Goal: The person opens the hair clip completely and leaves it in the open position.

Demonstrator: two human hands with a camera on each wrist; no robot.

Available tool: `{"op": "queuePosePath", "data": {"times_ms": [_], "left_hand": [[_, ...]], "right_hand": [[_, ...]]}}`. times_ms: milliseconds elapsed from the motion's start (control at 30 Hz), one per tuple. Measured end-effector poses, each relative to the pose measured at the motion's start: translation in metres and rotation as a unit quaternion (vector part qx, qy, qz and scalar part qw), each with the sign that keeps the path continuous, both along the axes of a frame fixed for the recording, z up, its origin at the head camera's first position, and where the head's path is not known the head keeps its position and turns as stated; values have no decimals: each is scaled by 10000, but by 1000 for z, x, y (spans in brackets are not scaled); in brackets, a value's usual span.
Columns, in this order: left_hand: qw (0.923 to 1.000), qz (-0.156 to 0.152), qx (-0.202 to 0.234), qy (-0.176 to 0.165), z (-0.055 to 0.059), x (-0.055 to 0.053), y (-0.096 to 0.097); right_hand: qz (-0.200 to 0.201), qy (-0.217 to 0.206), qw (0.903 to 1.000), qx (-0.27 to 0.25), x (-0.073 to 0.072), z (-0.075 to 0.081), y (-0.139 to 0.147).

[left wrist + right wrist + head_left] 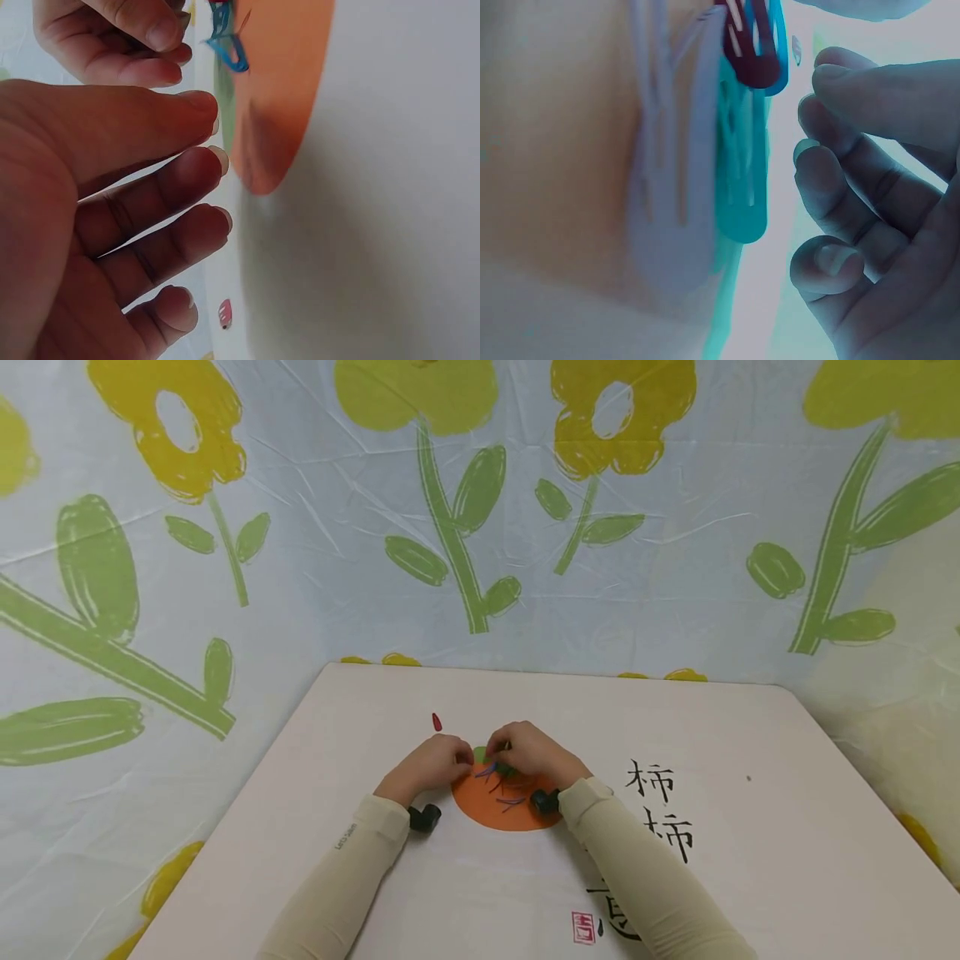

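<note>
My left hand [438, 762] hovers at the left edge of a printed orange persimmon [480, 814], fingers loosely bent and holding nothing. Across from it, my right hand [532, 750] is over the persimmon's top, close to the green leaf print. Its thumb and fingertips show no object between them in the right wrist view. Several snap hair clips lie on the print beside that hand: a lavender one [671, 255], a teal one [742, 221], a dark red one [756, 71] and a blue one [781, 45]. Apart from these, a red clip [437, 722] lies beyond my left hand.
The pale tabletop [360, 710] carries black printed characters [651, 783] and a red seal mark [582, 927] on the right. Behind it hangs a flower-patterned sheet [315, 527]. Black wrist cameras, one on the left [426, 818], sit under both wrists.
</note>
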State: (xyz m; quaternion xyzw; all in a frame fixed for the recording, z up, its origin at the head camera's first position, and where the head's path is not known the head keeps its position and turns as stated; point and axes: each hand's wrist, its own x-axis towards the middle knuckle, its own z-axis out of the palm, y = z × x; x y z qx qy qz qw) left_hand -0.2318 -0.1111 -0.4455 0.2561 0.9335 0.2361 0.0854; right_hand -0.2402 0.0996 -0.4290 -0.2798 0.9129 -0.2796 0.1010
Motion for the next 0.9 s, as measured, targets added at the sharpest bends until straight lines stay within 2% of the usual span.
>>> {"op": "queuePosePath", "data": {"times_ms": [267,500,667,900], "left_hand": [[9999,76,-44,138,9,-4,-7],[9988,68,-229,416,13,-14,-14],[9985,168,-362,368,18,-23,-21],[9986,195,-279,407,30,-33,-31]], "right_hand": [[-121,67,9998,-138,0,7,-6],[-307,82,9993,-197,-3,11,-16],[-398,177,9989,-156,-6,13,-25],[-538,394,9977,-140,-8,15,-36]]}}
